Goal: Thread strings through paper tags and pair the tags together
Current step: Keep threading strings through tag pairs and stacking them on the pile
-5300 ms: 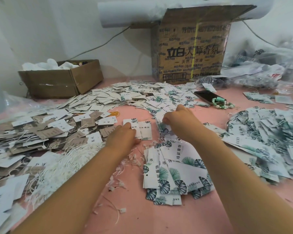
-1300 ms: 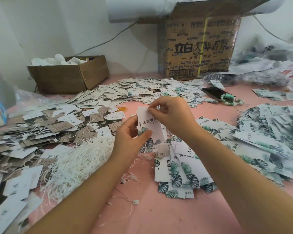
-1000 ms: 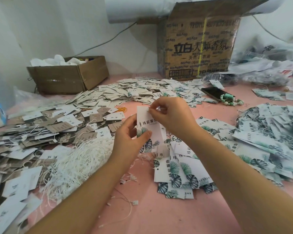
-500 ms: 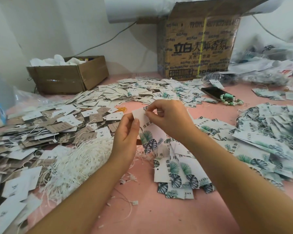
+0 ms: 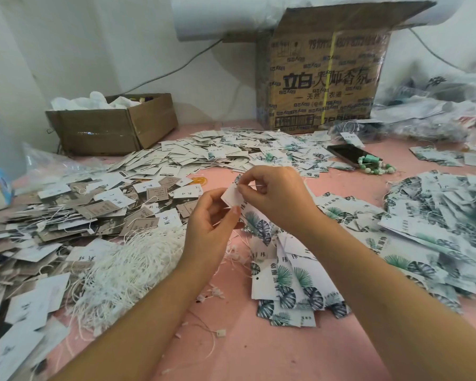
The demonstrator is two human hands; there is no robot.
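Both left hand [image 5: 212,215] and right hand [image 5: 275,193] pinch one white leaf-printed paper tag [image 5: 254,220], seemingly mid-threading; heaped white strings [image 5: 132,259] left of it await use.

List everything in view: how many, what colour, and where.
held tag: one, white with green leaves, between both hands
leaf-print tags: many, white-green, near centre and right
small tags: many, white and brown, left and far centre
strings: bundle, white, near left
low box: one, brown, far left
tall box: one, brown, far centre
phone: one, black, far right
bead bracelet: one, green, by phone
table: one, pink, underneath
left hand: one, grips held tag
right hand: one, pinches held tag's top
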